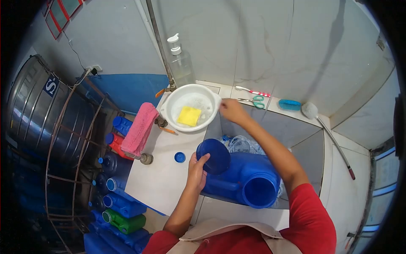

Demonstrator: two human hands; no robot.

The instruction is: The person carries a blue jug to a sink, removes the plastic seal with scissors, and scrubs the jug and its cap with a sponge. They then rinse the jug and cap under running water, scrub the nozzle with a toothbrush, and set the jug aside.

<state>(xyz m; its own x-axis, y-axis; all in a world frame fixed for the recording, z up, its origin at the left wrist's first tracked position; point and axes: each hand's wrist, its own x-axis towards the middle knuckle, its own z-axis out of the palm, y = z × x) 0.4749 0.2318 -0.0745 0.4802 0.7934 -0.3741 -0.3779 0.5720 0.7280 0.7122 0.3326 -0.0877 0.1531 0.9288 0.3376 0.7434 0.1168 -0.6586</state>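
Note:
My left hand (197, 172) grips a large round blue lid (215, 155), with the thumb lying on its face. At the right edge of a white plastic basin (168, 111), my right hand (233, 111) has its fingers closed on the handle; the fingertips are partly hidden. Inside the basin, a yellow sponge (189, 116) rests in shallow, sudsy water. Below the lid, a big blue jug (243, 169) lies on its side across the tiled sink, its wide mouth uncovered and facing me. A small blue cap (179, 157) sits on the white counter (156, 186).
Clear plastic items (240, 144) fill the sink behind the jug. Scissors (257, 101), a toothbrush (253, 91), a blue brush (289, 105) and a long-handled brush (334, 135) line the ledge. A pump bottle (180, 63) stands behind the basin. A pink towel (141, 127) hangs left, above several jugs (122, 203).

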